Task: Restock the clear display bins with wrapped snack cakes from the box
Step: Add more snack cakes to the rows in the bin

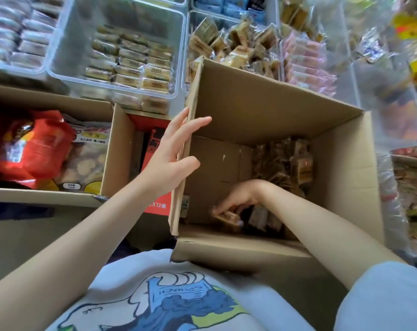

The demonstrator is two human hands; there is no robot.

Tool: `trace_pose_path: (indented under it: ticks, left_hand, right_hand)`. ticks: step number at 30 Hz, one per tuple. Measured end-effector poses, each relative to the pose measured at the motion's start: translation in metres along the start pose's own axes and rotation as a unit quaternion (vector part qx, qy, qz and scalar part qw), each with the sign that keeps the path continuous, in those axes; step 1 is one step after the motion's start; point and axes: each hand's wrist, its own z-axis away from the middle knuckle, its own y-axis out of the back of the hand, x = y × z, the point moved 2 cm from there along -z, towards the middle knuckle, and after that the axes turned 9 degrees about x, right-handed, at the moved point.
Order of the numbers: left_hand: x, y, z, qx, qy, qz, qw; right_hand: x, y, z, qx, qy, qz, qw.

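A big cardboard box point(269, 108) stands open in front of me. Wrapped snack cakes point(291, 161) lie heaped in its far right corner, with a few more at the near wall. My right hand point(236, 201) is deep inside, fingers curled round a wrapped snack cake point(229, 216) near the bottom. My left hand point(171, 149) rests on the box's left wall, fingers straight, thumb inside the rim. Beyond the box, a clear display bin point(238, 41) holds a loose pile of brown wrapped cakes.
A clear bin point(59, 56) with rows of pale wrapped cakes sits at upper left. A bin of pink packets point(307, 65) is right of the brown pile. A second cardboard box point(116, 149) holds red and white snack bags at left. More clear bins crowd the right side.
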Motion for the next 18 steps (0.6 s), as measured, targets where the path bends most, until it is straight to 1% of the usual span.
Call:
trace_pose_path:
  ticks: [1,2,3,4,6,8,11,14,16,18]
  left_hand:
    - [0.001,0.0,0.0,-0.002,0.0,0.0,1.0]
    - [0.003,0.0,0.0,-0.008,0.0,-0.003,1.0]
    - [0.005,0.001,-0.001,-0.02,0.003,-0.006,1.0]
    - [0.007,0.003,-0.002,-0.037,0.011,-0.01,0.999]
    - [0.009,0.011,-0.004,-0.08,0.029,-0.009,0.996]
    - [0.011,0.024,-0.008,-0.096,0.051,0.007,0.994]
    - [0.01,0.05,-0.019,-0.055,0.088,0.026,0.994]
    - [0.006,0.086,-0.034,-0.026,0.09,0.029,0.995]
    - [-0.001,0.116,-0.045,-0.018,0.089,0.009,0.996]
    - [-0.01,0.149,-0.059,-0.004,0.092,-0.025,0.995]
  right_hand:
    - [-0.007,0.007,0.016,-0.003,0.025,-0.104,0.994]
    - [-0.015,0.013,0.033,-0.006,0.055,-0.203,0.978]
    - [-0.024,0.019,0.051,-0.005,0.087,-0.295,0.952]
    - [-0.032,0.025,0.068,0.002,0.12,-0.367,0.922]
    - [-0.045,0.037,0.094,0.028,0.182,-0.45,0.874]
    - [-0.059,0.046,0.114,0.038,0.249,-0.483,0.839]
    - [-0.086,0.055,0.141,0.017,0.333,-0.511,0.792]
    - [-0.124,0.06,0.161,-0.01,0.405,-0.518,0.754]
    - [-0.155,0.064,0.17,0.005,0.442,-0.504,0.742]
    - [-0.19,0.07,0.174,0.032,0.461,-0.485,0.742]
